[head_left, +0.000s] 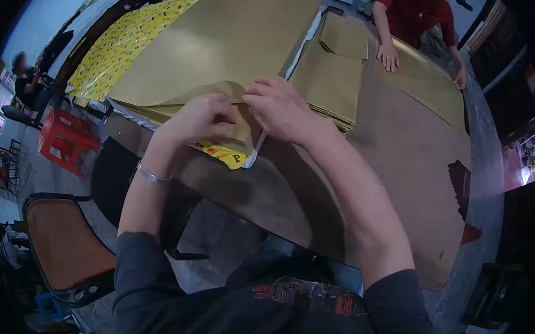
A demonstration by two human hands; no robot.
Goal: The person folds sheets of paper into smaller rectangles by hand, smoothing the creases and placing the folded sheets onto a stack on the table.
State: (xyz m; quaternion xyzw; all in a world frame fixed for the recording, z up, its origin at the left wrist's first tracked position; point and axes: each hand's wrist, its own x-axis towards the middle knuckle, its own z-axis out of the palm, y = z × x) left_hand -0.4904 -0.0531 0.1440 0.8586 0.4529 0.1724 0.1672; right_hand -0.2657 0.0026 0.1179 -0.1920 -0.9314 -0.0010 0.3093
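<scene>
A large stack of gold paper sheets lies across the round table, its near corner lifted and bent. Curled over the front edge of that stack, my left hand has its fingers closed on a gold sheet. Beside it, my right hand pinches the same sheet near the corner; the fingertips are partly hidden. Below my hands a yellow printed wrapper with white edging sticks out from under the sheets. Right of the large stack are smaller stacks of folded gold paper.
Brown board covers the table. Across it, a person in a red top rests a hand on another gold sheet. Yellow patterned wrapping lies far left. A red stool and a brown chair stand at left.
</scene>
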